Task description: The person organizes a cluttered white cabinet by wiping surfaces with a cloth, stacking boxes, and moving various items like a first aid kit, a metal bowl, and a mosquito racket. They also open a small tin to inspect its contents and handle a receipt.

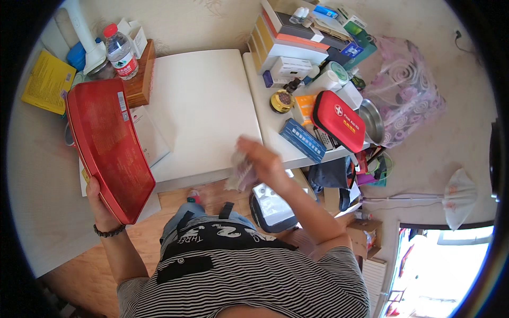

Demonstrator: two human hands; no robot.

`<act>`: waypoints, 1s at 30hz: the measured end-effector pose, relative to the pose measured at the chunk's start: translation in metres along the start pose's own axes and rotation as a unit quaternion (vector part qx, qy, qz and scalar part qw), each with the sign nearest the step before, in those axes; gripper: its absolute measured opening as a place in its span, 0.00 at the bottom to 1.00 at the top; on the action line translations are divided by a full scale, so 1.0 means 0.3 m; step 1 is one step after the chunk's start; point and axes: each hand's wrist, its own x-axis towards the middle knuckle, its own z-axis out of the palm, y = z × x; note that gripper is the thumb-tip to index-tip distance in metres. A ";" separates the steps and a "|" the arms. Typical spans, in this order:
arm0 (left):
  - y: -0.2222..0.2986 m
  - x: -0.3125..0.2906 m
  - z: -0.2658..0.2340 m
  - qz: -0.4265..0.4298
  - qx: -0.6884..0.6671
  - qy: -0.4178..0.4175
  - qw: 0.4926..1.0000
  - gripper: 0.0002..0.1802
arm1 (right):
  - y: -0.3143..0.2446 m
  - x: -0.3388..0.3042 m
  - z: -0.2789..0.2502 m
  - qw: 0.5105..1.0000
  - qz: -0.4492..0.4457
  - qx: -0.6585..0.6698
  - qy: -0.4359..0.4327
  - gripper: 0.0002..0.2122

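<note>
A long red tin box point(112, 151) with rounded corners is tilted up at the left, its broad face turned toward me. My left hand point(102, 204) grips it by its lower edge, the fingers mostly hidden behind it. Over the front edge of the white tabletop point(204, 106), my right hand point(261, 159) is closed on a crumpled greyish-pink cloth point(244, 172) that hangs below the fingers. Motion smears this hand and the cloth. Hand and cloth are well apart from the tin box.
Behind the tin box stand a water bottle point(122, 55) with a red cap, a wooden box point(142, 79) and a yellow packet point(49, 82). At right are a red first-aid case point(339, 121), a blue carton point(302, 140), a metal bowl point(373, 122) and stacked boxes point(286, 45).
</note>
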 end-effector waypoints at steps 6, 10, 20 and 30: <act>0.042 -0.001 -0.058 0.010 0.021 0.017 1.000 0.37 | 0.119 0.119 0.107 0.964 0.119 -0.234 0.035 0.26; 0.066 -0.063 -0.175 -0.011 0.052 0.010 0.999 0.42 | 0.228 0.348 0.185 0.946 0.129 -0.289 0.066 0.31; 0.085 -0.131 -0.312 -0.059 -0.073 -0.046 0.994 0.51 | 0.533 1.027 0.370 0.984 -0.013 -0.165 0.060 0.25; 0.063 -0.046 -0.234 -0.064 -0.015 -0.021 0.998 0.47 | 0.231 0.785 0.440 0.969 -0.198 -0.038 -0.142 0.26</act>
